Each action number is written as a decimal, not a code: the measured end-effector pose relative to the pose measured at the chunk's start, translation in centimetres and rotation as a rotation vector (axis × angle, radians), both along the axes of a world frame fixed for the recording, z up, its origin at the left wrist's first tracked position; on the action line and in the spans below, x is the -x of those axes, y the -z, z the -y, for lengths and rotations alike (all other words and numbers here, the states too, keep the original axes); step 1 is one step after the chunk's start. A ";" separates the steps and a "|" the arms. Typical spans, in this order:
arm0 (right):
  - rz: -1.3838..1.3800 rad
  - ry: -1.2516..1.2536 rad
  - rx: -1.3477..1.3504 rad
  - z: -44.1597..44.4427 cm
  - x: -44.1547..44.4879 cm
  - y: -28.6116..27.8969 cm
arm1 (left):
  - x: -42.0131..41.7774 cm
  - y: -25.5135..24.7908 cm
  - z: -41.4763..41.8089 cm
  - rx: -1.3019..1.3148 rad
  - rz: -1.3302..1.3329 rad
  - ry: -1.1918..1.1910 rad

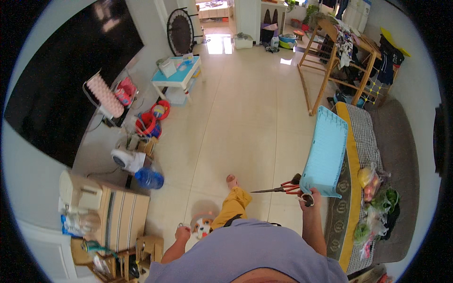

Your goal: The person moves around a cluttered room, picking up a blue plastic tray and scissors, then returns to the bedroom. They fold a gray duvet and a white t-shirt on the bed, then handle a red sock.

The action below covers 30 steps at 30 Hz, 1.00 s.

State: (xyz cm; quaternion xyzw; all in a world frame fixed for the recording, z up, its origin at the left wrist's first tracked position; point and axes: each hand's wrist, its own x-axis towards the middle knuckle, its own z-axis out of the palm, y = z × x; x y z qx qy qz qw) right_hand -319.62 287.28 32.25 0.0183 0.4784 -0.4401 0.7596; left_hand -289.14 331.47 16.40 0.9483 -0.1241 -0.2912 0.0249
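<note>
My right hand (310, 201) is closed on the near end of a light blue plastic basket (324, 152), beside the sofa. Red-handled scissors or shears (277, 190) with long dark blades point left from the same hand, and a white ring-shaped item (308, 200) and a dark brush-like thing (295, 179) are at it too. Low on the left, my left hand (183, 231) has its fingers curled at a small pale metallic item (181, 225), which is too small to name. A round thing with a cartoon dog face (202, 226) lies just right of that hand.
At right stands a sofa (396, 155) with bagged produce (370, 182); beyond it is a wooden frame (331, 60) with clothes. Along the left are a drawer cabinet (124, 219), a blue water jug (149, 178), red toy baskets (145, 123) and a small blue-topped table (177, 70).
</note>
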 end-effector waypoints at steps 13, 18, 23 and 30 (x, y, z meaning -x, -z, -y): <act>0.032 0.114 0.039 33.8 -28.9 0.4 | -36.9 -2.4 53.8 0.415 0.085 0.385; -0.010 -0.074 0.097 50.0 -38.3 2.5 | -46.5 -1.7 70.6 0.507 0.006 0.360; 0.051 -0.140 0.135 67.2 -51.1 4.3 | -52.8 0.8 73.9 0.250 0.057 0.183; 0.031 -0.210 0.146 84.5 -71.8 0.0 | -62.1 8.1 73.8 0.089 -0.062 0.065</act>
